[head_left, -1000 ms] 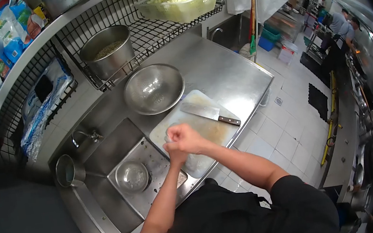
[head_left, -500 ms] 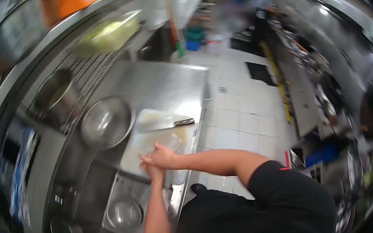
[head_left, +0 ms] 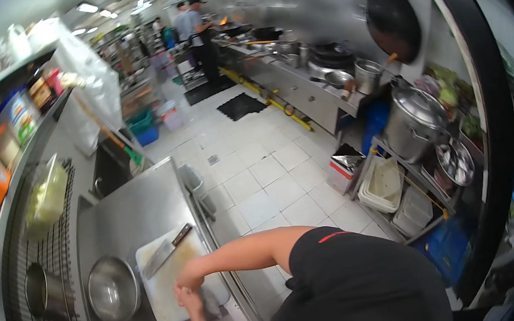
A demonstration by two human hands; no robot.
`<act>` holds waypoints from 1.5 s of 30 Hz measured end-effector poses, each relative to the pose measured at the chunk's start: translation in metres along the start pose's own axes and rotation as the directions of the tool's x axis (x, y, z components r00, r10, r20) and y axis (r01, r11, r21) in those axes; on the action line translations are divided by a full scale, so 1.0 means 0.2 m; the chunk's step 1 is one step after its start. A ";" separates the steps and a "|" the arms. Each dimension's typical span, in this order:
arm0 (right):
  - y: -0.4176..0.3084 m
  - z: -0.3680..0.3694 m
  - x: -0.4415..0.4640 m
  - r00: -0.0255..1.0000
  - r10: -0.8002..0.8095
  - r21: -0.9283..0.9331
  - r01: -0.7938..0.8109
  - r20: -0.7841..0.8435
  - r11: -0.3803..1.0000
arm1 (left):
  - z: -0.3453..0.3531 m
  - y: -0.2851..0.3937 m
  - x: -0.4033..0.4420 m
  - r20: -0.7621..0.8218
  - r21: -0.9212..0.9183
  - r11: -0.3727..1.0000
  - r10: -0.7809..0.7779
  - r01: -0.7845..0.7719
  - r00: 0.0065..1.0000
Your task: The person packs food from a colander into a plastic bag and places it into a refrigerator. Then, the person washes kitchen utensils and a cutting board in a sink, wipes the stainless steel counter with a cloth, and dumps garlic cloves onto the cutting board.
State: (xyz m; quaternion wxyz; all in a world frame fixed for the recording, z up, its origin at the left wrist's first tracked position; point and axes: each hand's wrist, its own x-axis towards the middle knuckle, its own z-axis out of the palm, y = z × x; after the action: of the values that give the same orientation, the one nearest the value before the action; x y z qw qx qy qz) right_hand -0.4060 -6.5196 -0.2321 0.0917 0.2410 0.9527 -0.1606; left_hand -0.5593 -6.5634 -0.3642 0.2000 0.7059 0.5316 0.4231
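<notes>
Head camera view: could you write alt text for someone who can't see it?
Someone's bare left hand and right hand meet over a white cutting board bearing a cleaver, beside a metal bowl. Farther off, people stand at a cooking range.

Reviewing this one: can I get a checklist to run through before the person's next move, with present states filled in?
1. Cleaver lying flat on the cutting board: ok.
2. Both hands off the cleaver: ok, neither holds it.
3. Right hand and left hand apart and free: not ok, they are together over the board.
4. Nothing held between the hands: cannot tell, the fingers hide it.
5. Metal bowl mouth up beside the board: ok.
</notes>
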 end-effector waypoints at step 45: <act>-0.15 -0.21 0.07 0.847 0.377 0.762 0.049 -0.374 0.646 | -0.37 0.56 -0.01 -0.476 -0.011 0.990 -0.130 0.142 0.870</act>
State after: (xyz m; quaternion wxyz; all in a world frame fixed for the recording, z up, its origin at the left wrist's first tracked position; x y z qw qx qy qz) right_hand -0.4375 -6.5235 -0.1881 -0.2513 0.3786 0.7635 -0.4589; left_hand -0.5548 -6.6168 -0.2409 0.0838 0.5437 0.6180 0.5617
